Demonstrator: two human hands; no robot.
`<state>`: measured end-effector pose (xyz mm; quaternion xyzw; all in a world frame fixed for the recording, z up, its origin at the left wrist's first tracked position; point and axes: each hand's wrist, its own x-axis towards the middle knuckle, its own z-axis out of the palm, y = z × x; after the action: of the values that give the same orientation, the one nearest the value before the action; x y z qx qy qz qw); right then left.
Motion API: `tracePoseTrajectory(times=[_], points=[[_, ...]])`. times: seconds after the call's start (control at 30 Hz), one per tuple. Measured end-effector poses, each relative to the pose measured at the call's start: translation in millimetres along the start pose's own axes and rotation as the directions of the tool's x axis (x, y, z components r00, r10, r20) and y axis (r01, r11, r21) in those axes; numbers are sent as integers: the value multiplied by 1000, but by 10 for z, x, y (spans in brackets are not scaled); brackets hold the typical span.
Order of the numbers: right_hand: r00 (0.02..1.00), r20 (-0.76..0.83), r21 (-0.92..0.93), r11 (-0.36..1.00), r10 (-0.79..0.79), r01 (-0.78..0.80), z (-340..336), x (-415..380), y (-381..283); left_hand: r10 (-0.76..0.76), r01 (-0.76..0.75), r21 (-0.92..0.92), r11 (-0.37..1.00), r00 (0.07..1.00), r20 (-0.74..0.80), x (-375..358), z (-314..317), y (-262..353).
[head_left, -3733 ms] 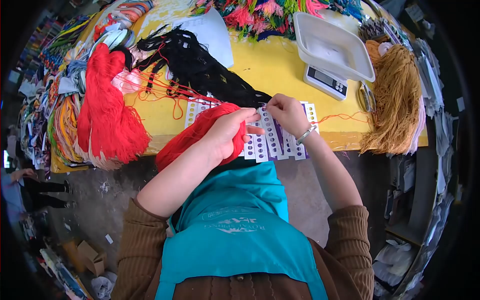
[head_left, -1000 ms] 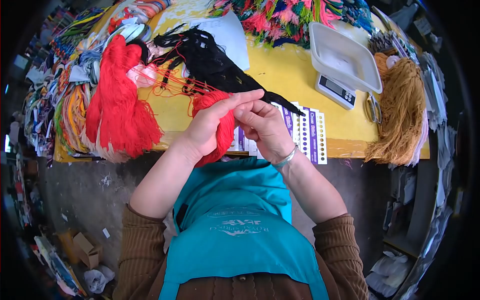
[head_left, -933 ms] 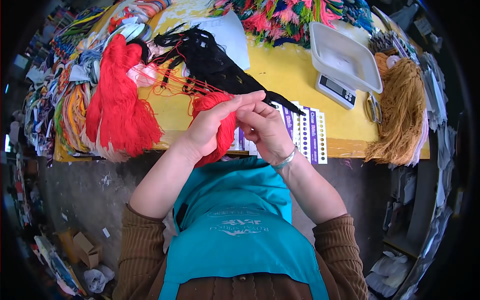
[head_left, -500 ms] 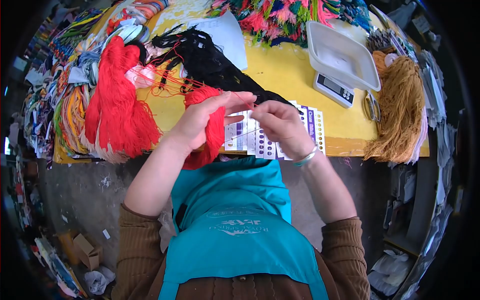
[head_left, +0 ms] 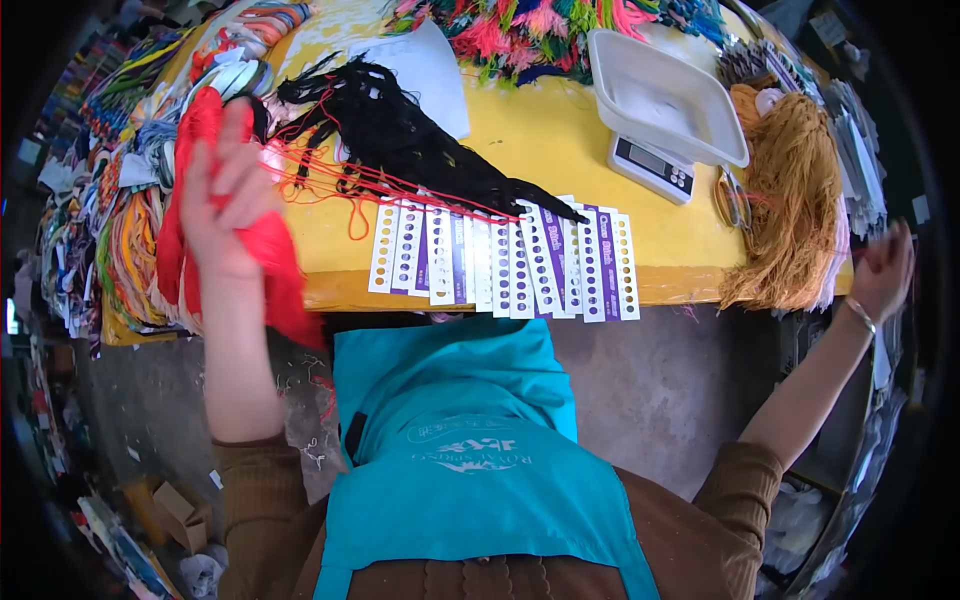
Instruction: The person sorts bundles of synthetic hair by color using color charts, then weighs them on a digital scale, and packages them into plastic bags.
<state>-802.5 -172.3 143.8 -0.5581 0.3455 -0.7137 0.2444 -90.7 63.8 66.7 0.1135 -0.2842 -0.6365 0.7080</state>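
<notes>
At the left, my left hand (head_left: 235, 195) is raised and blurred by motion, its fingers partly curled round a hank of red thread (head_left: 285, 280) that hangs past the table's front edge. A larger red hank (head_left: 175, 210) lies just behind it. Loose red strands (head_left: 380, 185) stretch rightward over a bundle of black thread (head_left: 400, 130) and the tops of white and purple cross-stitch cards (head_left: 500, 260). My right hand (head_left: 885, 270) is far out to the right, past the table, with curled fingers; anything in them is too fine to make out.
A digital scale (head_left: 650, 170) carries a white plastic tray (head_left: 670, 95). Scissors (head_left: 733, 200) lie by a golden-brown hank (head_left: 790, 200). Multicoloured thread bundles (head_left: 135, 230) crowd the table's left side, more coloured thread (head_left: 545, 35) the back. A cardboard box (head_left: 182, 515) stands on the floor.
My hands have moved from close together over the cards to far apart. The left went left with the red hank; the right swung out to the far right. The cards are now uncovered.
</notes>
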Motion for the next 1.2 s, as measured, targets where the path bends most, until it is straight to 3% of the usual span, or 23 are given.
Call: tracePoseTrajectory(times=[0.1, 0.17, 0.2, 0.23, 0.3, 0.37, 0.53, 0.63, 0.77, 0.87, 0.9, 0.97, 1.1, 1.2], points=[[952, 247, -316, 944, 179, -95, 1336, -954, -91, -211, 215, 15, 977, 969, -128, 191, 308, -751], [768, 497, -400, 892, 405, -212, 1856, -1503, -8, -304, 363, 189, 912, 910, -281, 257, 287, -1223], [636, 548, -450, 832, 544, -323, 2085, -1734, -33, -371, 437, 224, 871, 884, -285, 281, 302, -1440], [541, 716, -204, 873, 442, -442, 2188, -1987, 144, -432, 493, 214, 843, 858, -277, 294, 308, -1637], [394, 781, -171, 773, 484, -611, 2394, -2364, 278, -489, 586, 307, 750, 804, -339, 292, 433, -1897], [344, 811, -150, 737, 473, -659, 2515, -2555, 294, -486, 603, 347, 718, 791, -371, 286, 419, -2097], [373, 799, -112, 727, 471, -677, 2616, -2747, 327, -405, 548, 418, 725, 829, -385, 285, 322, -2302], [438, 744, -183, 784, 505, -593, 2619, -2797, 351, -355, 560, 476, 678, 816, -456, 296, 297, -2388], [697, 596, -295, 916, 399, -272, 2593, -2886, 494, -409, 617, 387, 685, 766, -495, 325, 261, -2454], [741, 539, -356, 906, 400, -230, 2561, -2883, 710, -393, 657, 341, 673, 708, -587, 387, 256, -2465], [730, 515, -335, 889, 450, -312, 2533, -2920, 912, -443, 689, 307, 657, 681, -583, 391, 156, -2501], [733, 502, -330, 885, 460, -329, 2534, -2964, 1029, -483, 729, 194, 656, 603, -635, 402, 246, -2506], [724, 492, -353, 871, 484, -342, 2595, -2982, 977, -520, 690, 52, 722, 591, -616, 390, 294, -2603], [731, 475, -373, 865, 489, -336, 2585, -2980, 986, -469, 696, 88, 713, 565, -679, 404, 357, -2618]])
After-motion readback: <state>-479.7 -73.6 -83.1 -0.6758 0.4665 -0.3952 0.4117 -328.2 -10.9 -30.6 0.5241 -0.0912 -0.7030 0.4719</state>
